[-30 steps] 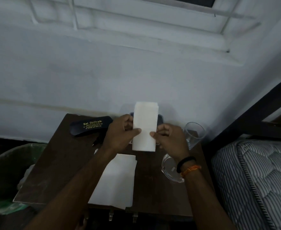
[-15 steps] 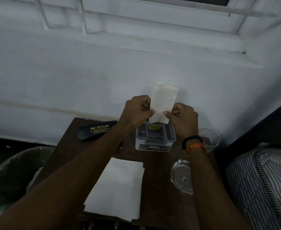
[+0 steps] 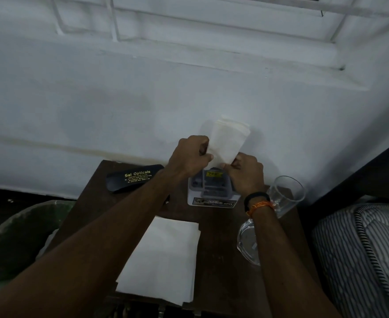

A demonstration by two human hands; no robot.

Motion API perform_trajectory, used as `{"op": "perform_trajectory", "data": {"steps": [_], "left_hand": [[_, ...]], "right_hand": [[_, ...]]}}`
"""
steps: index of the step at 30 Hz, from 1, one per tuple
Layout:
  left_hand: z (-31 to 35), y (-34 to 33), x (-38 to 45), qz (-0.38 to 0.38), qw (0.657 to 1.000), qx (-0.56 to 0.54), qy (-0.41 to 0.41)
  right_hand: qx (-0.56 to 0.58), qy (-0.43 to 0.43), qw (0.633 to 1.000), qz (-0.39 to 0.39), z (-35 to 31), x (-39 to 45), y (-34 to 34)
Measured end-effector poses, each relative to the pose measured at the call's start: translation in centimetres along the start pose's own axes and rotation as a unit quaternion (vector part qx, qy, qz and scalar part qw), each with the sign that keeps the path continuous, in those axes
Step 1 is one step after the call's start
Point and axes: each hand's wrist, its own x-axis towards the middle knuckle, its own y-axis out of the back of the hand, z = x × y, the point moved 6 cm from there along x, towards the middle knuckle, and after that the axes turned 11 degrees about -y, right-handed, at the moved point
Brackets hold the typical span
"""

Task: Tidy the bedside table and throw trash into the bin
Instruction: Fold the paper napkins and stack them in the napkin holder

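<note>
Folded white tissue (image 3: pixel 228 141), held upright above a dark wooden bedside table (image 3: pixel 221 260), is pinched at its lower edge by both the left hand (image 3: pixel 190 158) and the right hand (image 3: pixel 246 172). A green-lined bin (image 3: pixel 16 237) beside the table holds pale crumpled waste. A clear drinking glass (image 3: pixel 285 195) stands empty, behind a glass ashtray (image 3: pixel 247 244).

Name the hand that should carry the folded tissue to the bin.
Left, probably. The left hand already grips the folded tissue, and the green-lined bin sits beside the table's left edge. The right hand would have to cross over the OPEL holder.
</note>
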Motion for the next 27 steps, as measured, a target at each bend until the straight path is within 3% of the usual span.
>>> {"op": "perform_trajectory", "data": {"steps": [8,17,27], "left_hand": [[-0.5,-0.4,-0.7,-0.071,0.997,0.022,0.025],[-0.9,0.0,-2.3,-0.113,0.991,-0.015,0.064],[0.1,0.0,-2.1,-0.058,0.995,-0.009,0.081]], "right_hand": [[-0.054,-0.002,0.998,-0.014,0.1,-0.3,-0.6],[-0.068,-0.01,0.993,-0.093,0.4,-1.4,-1.1],[-0.043,-0.005,0.999,-0.006,0.1,-2.0,0.6]]}}
